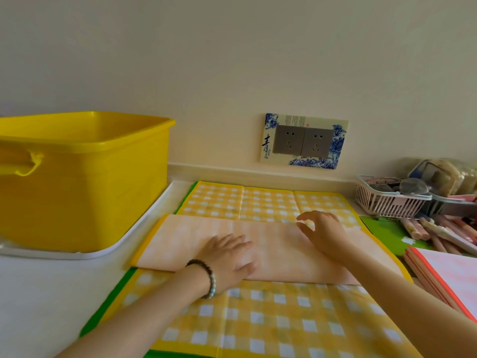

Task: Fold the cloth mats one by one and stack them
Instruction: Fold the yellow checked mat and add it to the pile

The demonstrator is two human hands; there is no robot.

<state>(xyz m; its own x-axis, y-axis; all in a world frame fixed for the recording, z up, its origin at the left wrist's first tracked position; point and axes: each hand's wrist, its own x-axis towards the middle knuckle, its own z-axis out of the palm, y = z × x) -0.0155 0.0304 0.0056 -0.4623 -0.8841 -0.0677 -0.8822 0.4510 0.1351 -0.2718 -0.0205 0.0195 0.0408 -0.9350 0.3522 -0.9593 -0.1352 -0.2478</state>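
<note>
Yellow-checked cloth mat (258,319) spread mid-table over a green mat (108,303), with a pale folded band (281,254) across it, lengthwise left to right. Left hand (229,259) flat on the band, fingers spread; right hand (322,231) at its far edge, fingers bent and apart. Yellow tub (85,182) at the left edge, inside hidden; pink basket (387,202) far right, cluttered.

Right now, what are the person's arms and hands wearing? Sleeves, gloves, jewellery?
No sleeves or gloves in view: both forearms are bare. The left hand has a bead bracelet at the wrist, dark brown beads along with pale blue-green ones. The right hand shows no bracelet or watch.
</note>
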